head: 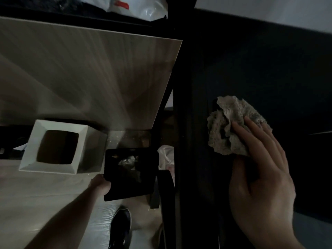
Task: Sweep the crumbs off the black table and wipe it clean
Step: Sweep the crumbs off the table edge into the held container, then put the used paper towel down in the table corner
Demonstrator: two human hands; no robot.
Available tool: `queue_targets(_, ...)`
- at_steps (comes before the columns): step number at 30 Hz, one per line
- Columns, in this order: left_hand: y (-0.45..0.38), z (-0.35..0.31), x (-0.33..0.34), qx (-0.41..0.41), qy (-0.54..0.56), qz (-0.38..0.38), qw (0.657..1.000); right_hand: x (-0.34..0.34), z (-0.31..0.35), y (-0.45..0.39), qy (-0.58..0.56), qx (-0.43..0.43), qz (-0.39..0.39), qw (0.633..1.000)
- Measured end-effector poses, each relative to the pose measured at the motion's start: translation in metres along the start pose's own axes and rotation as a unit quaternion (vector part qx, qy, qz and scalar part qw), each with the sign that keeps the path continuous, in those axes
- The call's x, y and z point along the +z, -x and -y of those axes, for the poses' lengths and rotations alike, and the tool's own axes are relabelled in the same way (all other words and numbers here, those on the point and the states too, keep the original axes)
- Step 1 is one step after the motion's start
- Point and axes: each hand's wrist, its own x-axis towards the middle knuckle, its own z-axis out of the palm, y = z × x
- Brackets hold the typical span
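We are pressing a crumpled cloth (pixel 235 126) onto the black table (pixel 269 69) with our right hand (pixel 258 178), fingers lying straight and flat over its near side, nothing curled round it. The cloth is sitting near the table's left edge, about midway along it. Our left hand (pixel 102 184) is gripping a dark tray (pixel 131 175) by its near-left corner, holding it below and beside that left edge, with some debris already lying in it.

To do this step well, we judge we should be keeping the palm flat and the pressure even, drawing the cloth toward the left edge in one straight pass, and bringing the tray up tight under the edge so nothing is falling past it. The light is dim, so we cannot tell whether crumbs are left on the table.

A white bin (pixel 57 146) is standing open just left of the tray, handy for emptying it. A pale board (pixel 89 72) is lying beyond, a white bag (pixel 140 8) at the top, a shoe (pixel 120 229) on the floor below. The table's dark frame (pixel 181 123) is running between tray and cloth, and may be catching crumbs.
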Motion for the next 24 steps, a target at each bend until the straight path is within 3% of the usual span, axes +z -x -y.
queue_targets(10,0.045,0.008,-0.034,0.031,-0.005,-0.01,0.999,0.0,0.006,0.001,0.005,0.029,0.018,0.999)
queue_targets(14,0.106,-0.012,-0.066,0.128,0.024,-0.005,0.991,-0.002,0.005,0.003,0.013,0.004,0.013,1.0)
queue_targets(17,0.179,-0.035,-0.099,0.219,0.072,-0.005,0.973,-0.009,0.014,0.011,0.001,0.04,0.028,0.999)
queue_targets(24,0.368,-0.066,-0.174,0.425,0.035,-0.028,0.904,-0.076,0.045,0.054,-0.023,0.156,0.19,0.969)
